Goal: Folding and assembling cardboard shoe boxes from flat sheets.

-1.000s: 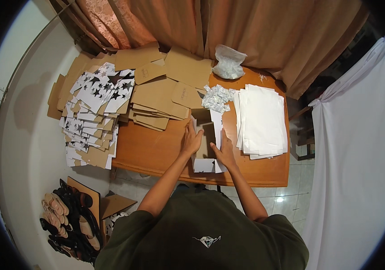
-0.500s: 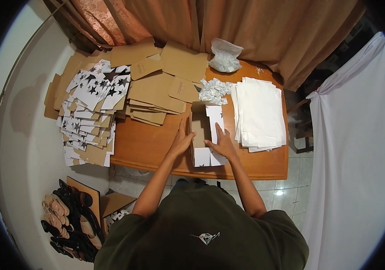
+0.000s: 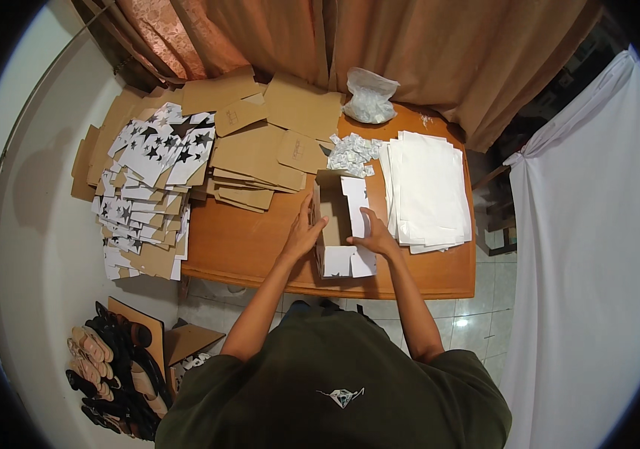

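A cardboard box, white with stars outside and brown inside, stands open-topped near the front edge of the table. My left hand grips its left wall, thumb over the rim and fingers along the outside. On the opposite side, my right hand holds the right wall, its thumb at the inner edge and its fingers over the white outer panel. White flaps show at the box's near end. The inside I can see is bare brown card; part of it lies in shadow.
Star-printed card pieces pile up at the left, beside flat brown cardboard. Small white packets lie behind the box, near a plastic bag. White paper sheets are stacked at right. Shoes sit lower left.
My right thumb has shifted slightly right along the box's inner edge. Both hands stay on the box, and the whole view has moved a little.
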Tool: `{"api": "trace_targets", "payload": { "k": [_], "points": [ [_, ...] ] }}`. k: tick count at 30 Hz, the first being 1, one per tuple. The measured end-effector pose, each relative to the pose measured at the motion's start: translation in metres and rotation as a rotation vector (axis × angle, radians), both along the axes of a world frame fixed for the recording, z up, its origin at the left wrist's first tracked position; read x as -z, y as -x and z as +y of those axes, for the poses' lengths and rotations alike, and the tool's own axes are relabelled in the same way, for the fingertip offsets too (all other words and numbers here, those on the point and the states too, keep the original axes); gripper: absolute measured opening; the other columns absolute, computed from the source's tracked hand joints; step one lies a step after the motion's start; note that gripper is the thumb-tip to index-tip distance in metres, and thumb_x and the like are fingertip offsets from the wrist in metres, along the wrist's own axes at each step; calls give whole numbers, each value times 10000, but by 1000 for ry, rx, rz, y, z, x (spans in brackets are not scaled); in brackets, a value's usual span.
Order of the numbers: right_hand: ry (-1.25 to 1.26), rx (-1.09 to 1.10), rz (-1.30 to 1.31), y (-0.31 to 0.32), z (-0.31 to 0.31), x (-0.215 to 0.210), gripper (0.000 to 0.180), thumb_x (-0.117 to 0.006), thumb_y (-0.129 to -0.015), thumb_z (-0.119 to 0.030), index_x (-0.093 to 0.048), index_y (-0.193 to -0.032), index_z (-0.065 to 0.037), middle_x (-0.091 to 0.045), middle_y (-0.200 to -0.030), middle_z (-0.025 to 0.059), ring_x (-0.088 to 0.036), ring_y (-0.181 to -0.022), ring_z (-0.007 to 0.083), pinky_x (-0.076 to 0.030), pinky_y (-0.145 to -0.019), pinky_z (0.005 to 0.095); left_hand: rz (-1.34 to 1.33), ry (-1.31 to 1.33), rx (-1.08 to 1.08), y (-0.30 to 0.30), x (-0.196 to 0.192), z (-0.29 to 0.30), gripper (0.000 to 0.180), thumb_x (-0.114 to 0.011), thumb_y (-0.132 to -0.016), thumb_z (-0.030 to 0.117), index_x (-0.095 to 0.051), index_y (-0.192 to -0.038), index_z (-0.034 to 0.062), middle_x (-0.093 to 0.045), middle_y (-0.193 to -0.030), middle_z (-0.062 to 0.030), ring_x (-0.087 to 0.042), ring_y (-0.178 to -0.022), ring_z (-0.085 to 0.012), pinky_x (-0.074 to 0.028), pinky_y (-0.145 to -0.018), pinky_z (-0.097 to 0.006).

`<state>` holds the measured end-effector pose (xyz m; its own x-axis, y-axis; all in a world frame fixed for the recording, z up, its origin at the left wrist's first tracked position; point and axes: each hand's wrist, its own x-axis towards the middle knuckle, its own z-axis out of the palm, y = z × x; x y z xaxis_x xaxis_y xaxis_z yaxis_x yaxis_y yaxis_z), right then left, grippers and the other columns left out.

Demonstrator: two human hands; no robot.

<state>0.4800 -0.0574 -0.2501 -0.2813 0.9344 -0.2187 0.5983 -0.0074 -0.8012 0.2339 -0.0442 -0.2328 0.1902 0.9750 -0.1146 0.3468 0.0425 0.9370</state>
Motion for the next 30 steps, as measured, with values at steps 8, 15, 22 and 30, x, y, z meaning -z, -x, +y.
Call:
{"api": "trace_targets", "payload": {
  "k": [8,15,22,30],
  "points": [
    [182,15,1,-14,4,-10,1357,-981,-540,-470,-216,-1562,-10,-344,-1562,288,-355,-1458,380,-330,-1186,429,-96,-42,8,4,12,4,723,-613,-978,345,-287,-1570,89,-407,-1539,-265,-439,-1399,-419,-368,-1141,-459],
    [123,-109,-41,-29,5,-3,1439,-978,-556,-464,-100,-1587,23,-272,-1593,302,-279,-1491,398,-289,-1210,427,-3,-98,40,-10,7,5,690,-604,-993,349,-293,-1571,135,-445,-1510,-269,-449,-1385,-437,-382,-1125,-463],
    [97,-141,-210,-16,-10,-28,1449,-962,-608,-429,2,-1579,46,-203,-1604,336,-262,-1495,409,-260,-1224,401,-4,-185,7,-15,-3,2,614,-549,-1022,296,-297,-1566,160,-475,-1471,-272,-465,-1351,-466,-389,-1110,-476],
    [-37,-158,60,-21,-18,-4,1275,-874,-670,-204,-24,-1588,40,-214,-1617,307,-284,-1495,384,-231,-1235,378,223,-223,209,-23,-13,-16,809,-690,-907,308,-254,-1586,237,-396,-1486,-332,-390,-1401,-496,-394,-1122,-497]
  ]
}}
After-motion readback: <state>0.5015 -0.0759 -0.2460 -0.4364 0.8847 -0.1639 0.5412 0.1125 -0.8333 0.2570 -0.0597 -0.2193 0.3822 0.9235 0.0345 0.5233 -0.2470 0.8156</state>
